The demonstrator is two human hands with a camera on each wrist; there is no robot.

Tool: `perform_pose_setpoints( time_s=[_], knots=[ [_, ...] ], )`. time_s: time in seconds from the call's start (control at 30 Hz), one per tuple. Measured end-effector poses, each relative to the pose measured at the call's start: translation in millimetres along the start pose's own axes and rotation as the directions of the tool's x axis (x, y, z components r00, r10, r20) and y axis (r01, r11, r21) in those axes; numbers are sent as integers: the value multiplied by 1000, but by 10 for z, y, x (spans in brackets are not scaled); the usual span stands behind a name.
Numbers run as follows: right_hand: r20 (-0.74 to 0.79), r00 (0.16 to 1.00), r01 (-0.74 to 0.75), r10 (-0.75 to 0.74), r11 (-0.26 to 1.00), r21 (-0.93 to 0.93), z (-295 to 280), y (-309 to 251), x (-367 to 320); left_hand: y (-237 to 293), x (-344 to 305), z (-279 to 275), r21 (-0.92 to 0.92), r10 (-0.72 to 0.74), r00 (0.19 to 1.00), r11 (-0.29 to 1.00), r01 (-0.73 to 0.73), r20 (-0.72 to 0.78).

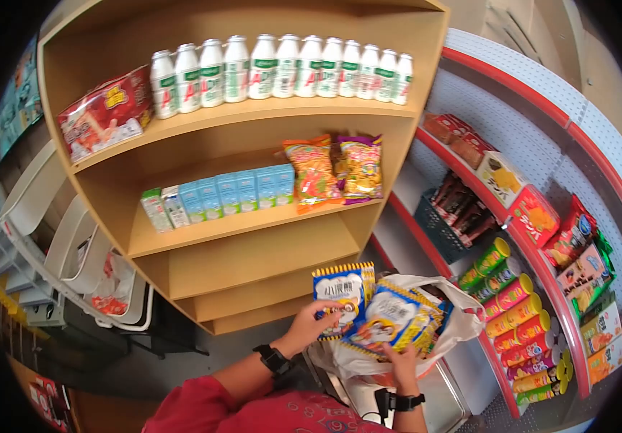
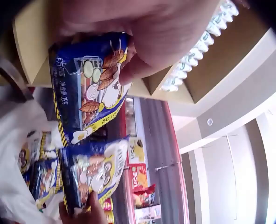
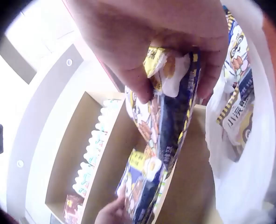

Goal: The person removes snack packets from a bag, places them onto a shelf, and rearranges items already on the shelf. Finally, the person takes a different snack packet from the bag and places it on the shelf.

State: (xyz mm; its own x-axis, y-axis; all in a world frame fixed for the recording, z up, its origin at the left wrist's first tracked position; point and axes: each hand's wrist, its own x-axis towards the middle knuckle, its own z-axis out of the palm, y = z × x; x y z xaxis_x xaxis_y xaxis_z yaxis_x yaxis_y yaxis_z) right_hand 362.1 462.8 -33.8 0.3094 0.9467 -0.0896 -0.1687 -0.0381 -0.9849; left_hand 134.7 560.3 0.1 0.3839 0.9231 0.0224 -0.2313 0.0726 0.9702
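Pinching the first blue snack packet (image 1: 341,292) in the left hand (image 1: 309,325), fingers curled on its lower edge, up in front of the wooden shelf (image 1: 253,252). Gripping the second blue snack packet (image 1: 386,321) in the right hand (image 1: 402,364), thumb and fingers clamped on its bottom, just above the white plastic bag (image 1: 469,321). Chinese writing and a cartoon animal on both. Only from the left wrist: little pictures of cucumber slices, an egg and brown skewers on the front. More packets (image 1: 430,310) of the same kind down in the bag. Only from the head: light blue cartons (image 1: 231,191), an orange snack bag (image 1: 313,173) and a purple snack bag (image 1: 360,166) on the middle board, chip tubes (image 1: 513,303) on the red rack (image 1: 541,270) to the right. White bottles (image 1: 282,66) with green labels and red letters up top, a red pack (image 1: 102,112) beside them. Much of both wrist views covered by the hand itself.
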Motion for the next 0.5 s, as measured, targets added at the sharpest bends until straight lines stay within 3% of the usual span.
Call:
perform_pose_setpoints(
  time_s=[0.03,0.1,0.17,0.27,0.37,0.43,0.5],
  knots=[
    [-70,997,40,-40,999,-9,-46,22,40,65,-44,-135,41,-8,999,999,10,-42],
    [-179,984,-22,17,999,-31,-196,41,110,68,-86,-422,8,43,992,999,-43,-116],
    [-273,956,73,-106,989,-127,-198,-58,125,129,-160,-697,24,120,968,993,-118,-219],
    [-364,906,181,-218,974,-133,-228,20,162,236,-309,-1076,36,125,951,992,-120,-284],
    [-398,890,224,-222,974,-41,-119,85,156,382,-462,-1466,64,112,939,993,-96,-325],
    [-410,885,205,-218,976,-76,3,111,158,521,-570,-1686,-1,195,888,977,-215,-416],
    [-439,876,184,-201,980,-81,182,109,170,528,-651,-2026,42,237,876,969,-242,-420]
  ],
)
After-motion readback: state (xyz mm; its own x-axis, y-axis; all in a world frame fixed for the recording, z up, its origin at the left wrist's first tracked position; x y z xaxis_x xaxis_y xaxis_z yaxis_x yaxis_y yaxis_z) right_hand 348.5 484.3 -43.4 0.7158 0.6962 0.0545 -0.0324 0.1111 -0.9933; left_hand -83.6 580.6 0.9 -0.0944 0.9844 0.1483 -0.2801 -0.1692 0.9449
